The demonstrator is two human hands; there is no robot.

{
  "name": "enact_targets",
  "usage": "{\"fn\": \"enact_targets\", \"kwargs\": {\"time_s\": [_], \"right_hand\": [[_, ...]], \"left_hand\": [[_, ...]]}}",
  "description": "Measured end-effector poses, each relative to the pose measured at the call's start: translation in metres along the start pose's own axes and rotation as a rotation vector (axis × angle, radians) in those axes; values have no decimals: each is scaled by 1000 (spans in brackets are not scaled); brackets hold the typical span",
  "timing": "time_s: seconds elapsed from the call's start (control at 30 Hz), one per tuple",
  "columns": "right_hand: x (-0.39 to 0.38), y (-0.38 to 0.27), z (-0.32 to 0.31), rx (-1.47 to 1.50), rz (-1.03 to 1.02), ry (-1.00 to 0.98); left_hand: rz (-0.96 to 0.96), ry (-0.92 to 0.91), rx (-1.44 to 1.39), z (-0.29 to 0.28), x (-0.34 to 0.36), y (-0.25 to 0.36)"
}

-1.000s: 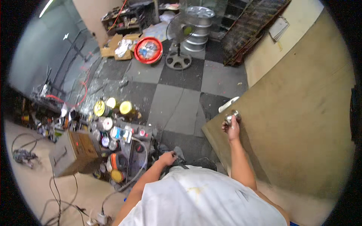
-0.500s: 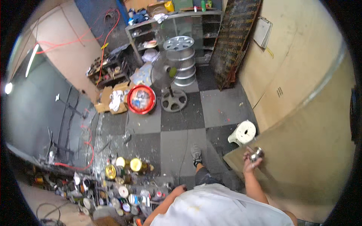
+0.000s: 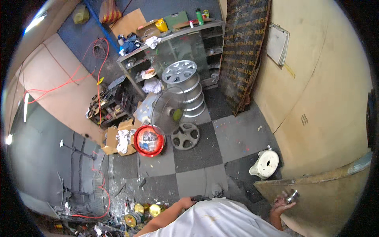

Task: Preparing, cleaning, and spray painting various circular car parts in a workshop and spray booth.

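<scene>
The tan door (image 3: 327, 197) is at the lower right, with a silver knob (image 3: 293, 196) near its edge. My right hand (image 3: 281, 203) is at that knob, fingers curled round it. Low in the middle, my left hand (image 3: 185, 202) is closed at my waist by something dark; what it holds is hidden. A white plastic stool (image 3: 264, 164) stands beyond the door's edge, beside the tan wall (image 3: 304, 98).
Checkered floor (image 3: 197, 177) lies ahead, with a fan (image 3: 169, 110), stacked silver wheel rims (image 3: 179, 73), a red tub (image 3: 139, 140) and cardboard boxes (image 3: 110, 144). Cans (image 3: 155, 210) crowd the lower left. A cabinet (image 3: 171, 55) and leaning dark board (image 3: 241, 55) stand behind.
My view has tilted up, bringing in the cabinet and back wall. The door's edge has drawn back from the stool, which now shows whole, and my right hand remains at the knob.
</scene>
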State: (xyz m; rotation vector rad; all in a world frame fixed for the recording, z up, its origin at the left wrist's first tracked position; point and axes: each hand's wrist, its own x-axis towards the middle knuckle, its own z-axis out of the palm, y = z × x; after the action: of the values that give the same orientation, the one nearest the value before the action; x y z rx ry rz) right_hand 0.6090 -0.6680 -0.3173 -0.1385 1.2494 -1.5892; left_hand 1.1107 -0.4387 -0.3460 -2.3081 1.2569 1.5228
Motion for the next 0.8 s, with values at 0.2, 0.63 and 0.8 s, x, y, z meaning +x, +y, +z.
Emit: {"fn": "enact_targets", "kwargs": {"time_s": [0.2,0.63,0.8], "right_hand": [[39,36,-5,53,-7,19],[102,232,299,-1000,298,-684],[165,206,451,-1394,76,-1131]], "left_hand": [[145,163,-67,-100,97,85],[267,36,41,-291,259,118],[172,158,-35,-379,316,129]]}}
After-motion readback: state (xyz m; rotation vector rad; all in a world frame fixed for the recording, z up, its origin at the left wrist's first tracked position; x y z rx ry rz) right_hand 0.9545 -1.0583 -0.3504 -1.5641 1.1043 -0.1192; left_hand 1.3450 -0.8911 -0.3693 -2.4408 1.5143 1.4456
